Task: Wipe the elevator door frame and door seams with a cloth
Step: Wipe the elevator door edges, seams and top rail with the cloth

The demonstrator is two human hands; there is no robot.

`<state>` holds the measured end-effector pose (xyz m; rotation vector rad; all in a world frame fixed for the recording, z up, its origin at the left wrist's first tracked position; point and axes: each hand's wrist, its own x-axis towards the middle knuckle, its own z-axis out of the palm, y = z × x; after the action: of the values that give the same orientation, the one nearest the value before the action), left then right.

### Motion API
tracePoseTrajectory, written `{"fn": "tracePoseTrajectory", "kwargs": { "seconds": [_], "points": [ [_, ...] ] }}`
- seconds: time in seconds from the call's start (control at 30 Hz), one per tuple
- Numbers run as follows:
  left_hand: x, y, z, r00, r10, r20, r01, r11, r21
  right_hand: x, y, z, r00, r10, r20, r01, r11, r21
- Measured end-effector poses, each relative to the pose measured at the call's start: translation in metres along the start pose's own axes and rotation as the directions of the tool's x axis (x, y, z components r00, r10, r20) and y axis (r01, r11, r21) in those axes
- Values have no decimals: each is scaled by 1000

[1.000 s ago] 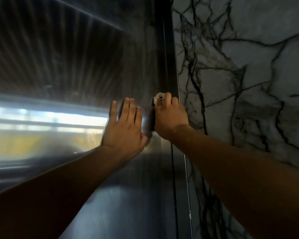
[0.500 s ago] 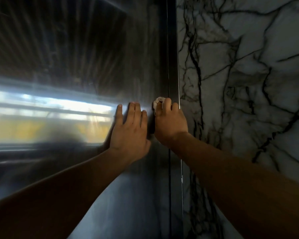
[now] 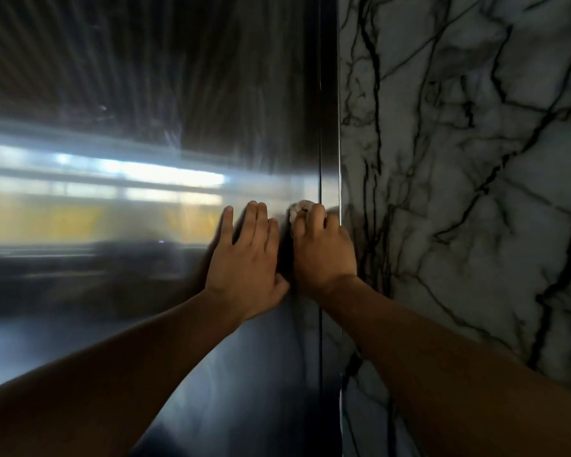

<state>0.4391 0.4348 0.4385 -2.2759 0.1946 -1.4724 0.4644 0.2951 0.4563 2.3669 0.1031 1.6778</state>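
Observation:
A brushed-steel elevator door [image 3: 145,127] fills the left of the head view. Its dark vertical seam [image 3: 320,94] runs beside a narrow steel frame strip [image 3: 330,127]. My right hand [image 3: 322,252] is shut on a small pale cloth [image 3: 299,209], pressing it against the seam at mid-height; only a bunched bit of cloth shows above my fingers. My left hand [image 3: 249,255] lies flat on the door just left of the right hand, fingers together and pointing up, holding nothing.
A white marble wall [image 3: 475,159] with black veins starts right of the frame strip. The door surface reflects a bright horizontal band of light and a yellowish band on the left.
Both hands have slid a little downward along the seam, staying side by side. The view has swung so the seam now stands upright. The cloth stays in my right hand.

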Motion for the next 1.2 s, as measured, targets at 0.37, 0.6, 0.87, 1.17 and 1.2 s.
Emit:
{"fn": "tracePoseTrajectory", "kwargs": {
  "seconds": [0.37,0.6,0.87,1.17,1.2],
  "points": [
    [-72,20,22,993,87,80,-88,996,9,-80,-15,28,998,42,-46,-34,987,159],
    [-129,45,45,991,84,104,-84,996,-6,-123,-26,39,999,43,-6,-41,983,179],
    [-181,86,73,987,117,114,-110,992,-63,-179,-45,64,999,45,-12,-41,979,200],
    [-228,99,88,958,235,162,-232,972,-39,-255,-61,90,1000,1,-10,1,971,238],
    [-233,101,89,954,245,174,-243,970,-34,-260,-63,90,1000,7,-7,-5,974,228]
  ]
}}
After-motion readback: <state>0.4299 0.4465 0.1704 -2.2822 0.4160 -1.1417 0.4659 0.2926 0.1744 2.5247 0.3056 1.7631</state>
